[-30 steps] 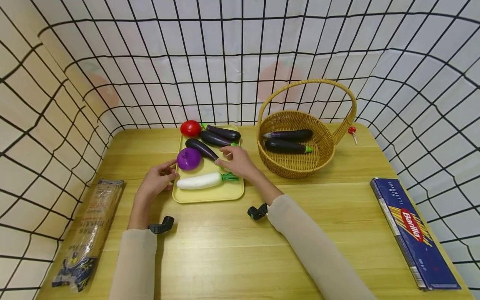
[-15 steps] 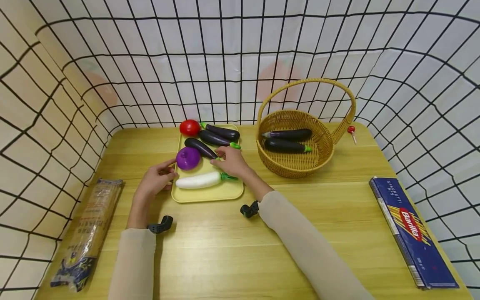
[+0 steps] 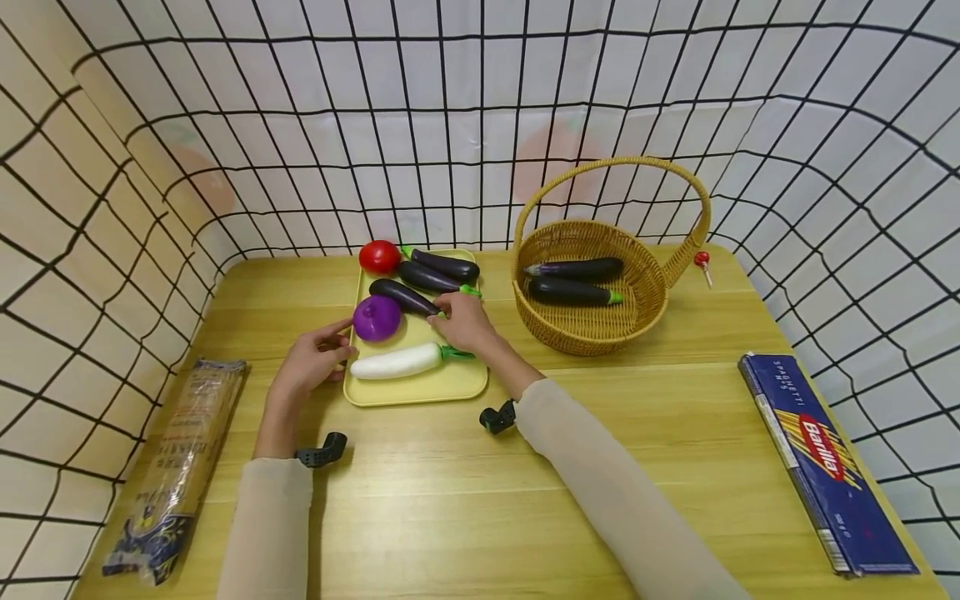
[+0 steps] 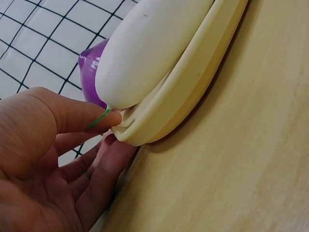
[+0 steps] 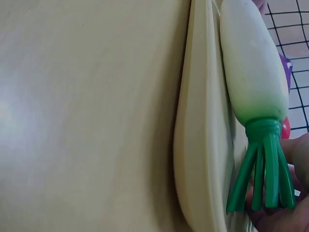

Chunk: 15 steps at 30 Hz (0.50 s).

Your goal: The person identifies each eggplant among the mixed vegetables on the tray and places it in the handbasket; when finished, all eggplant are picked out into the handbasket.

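Observation:
A yellow tray (image 3: 420,392) lies on the table with vegetables on it. My left hand (image 3: 311,360) grips its left rim, thumb on the rim and fingers outside, as the left wrist view shows. My right hand (image 3: 467,323) pinches the green-tipped end of the nearest dark eggplant (image 3: 405,297), which still lies on the tray. Below that hand sits a white radish (image 3: 397,362); its green leaves (image 5: 263,169) partly hide the right fingers in the right wrist view. Beside the eggplant is a purple onion (image 3: 377,318). Two more eggplants (image 3: 446,265) and a red tomato (image 3: 380,257) occupy the tray's back.
To the tray's right stands a wicker basket (image 3: 585,333) with a tall handle and two eggplants (image 3: 573,292) inside. A red-topped small item (image 3: 702,260) lies beyond it. Spaghetti box (image 3: 828,467) at right, bagged noodles (image 3: 180,467) at left. Black wire mesh (image 3: 480,108) surrounds the table.
My right hand has shifted slightly left, and its fingers have closed on the eggplant's green end. The left hand stays at the tray rim.

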Each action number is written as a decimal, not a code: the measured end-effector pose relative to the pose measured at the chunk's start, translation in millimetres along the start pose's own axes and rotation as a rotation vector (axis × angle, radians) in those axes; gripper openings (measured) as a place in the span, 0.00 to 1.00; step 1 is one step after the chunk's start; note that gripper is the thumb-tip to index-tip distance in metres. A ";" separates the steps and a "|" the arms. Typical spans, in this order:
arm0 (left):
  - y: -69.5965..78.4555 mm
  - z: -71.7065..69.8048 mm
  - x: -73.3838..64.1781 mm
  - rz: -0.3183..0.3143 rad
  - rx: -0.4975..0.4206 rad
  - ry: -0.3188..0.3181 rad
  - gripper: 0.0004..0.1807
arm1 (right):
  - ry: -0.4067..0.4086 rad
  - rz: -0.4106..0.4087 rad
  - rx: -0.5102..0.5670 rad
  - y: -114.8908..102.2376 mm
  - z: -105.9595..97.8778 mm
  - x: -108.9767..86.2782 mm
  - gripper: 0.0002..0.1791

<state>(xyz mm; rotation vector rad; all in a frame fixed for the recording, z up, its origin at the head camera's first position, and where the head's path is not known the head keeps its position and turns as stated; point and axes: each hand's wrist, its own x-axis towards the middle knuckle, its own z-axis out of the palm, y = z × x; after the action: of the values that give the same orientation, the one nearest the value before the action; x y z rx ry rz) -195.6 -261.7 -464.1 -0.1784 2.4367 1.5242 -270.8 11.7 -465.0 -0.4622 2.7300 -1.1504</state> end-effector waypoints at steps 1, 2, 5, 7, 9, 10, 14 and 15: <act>0.4 -0.2 0.1 0.003 -0.001 0.000 0.34 | 0.008 -0.003 -0.004 0.2 -1.0 -0.3 0.21; 0.5 -0.3 0.4 0.007 -0.001 0.000 0.34 | 0.018 -0.006 -0.007 0.5 -2.2 -0.7 0.20; 1.5 -0.9 0.8 0.012 0.001 0.001 0.34 | 0.034 -0.020 -0.010 -0.1 -7.7 -3.5 0.18; 1.8 -1.2 0.9 0.014 0.007 0.001 0.34 | 0.041 -0.027 -0.005 -0.9 -12.5 -6.2 0.19; 1.9 -1.3 0.9 0.015 0.006 -0.001 0.34 | 0.047 -0.040 0.005 -0.9 -17.7 -9.1 0.20; 1.7 -1.2 1.0 0.016 0.006 -0.002 0.34 | 0.047 -0.041 0.012 -1.0 -20.3 -10.8 0.21; 1.9 -0.7 -0.1 0.011 -0.001 -0.004 0.34 | 0.053 -0.063 0.019 -1.6 -34.0 -19.4 0.21; 2.1 -1.0 -0.4 0.010 0.001 -0.004 0.34 | 0.052 -0.065 0.016 -2.6 -38.2 -22.2 0.21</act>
<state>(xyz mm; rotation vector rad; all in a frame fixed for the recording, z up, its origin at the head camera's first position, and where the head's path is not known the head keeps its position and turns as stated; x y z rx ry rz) -195.8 -261.6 -461.8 -0.1638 2.4389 1.5263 -258.7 43.1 -436.1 -0.5303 2.7668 -1.2155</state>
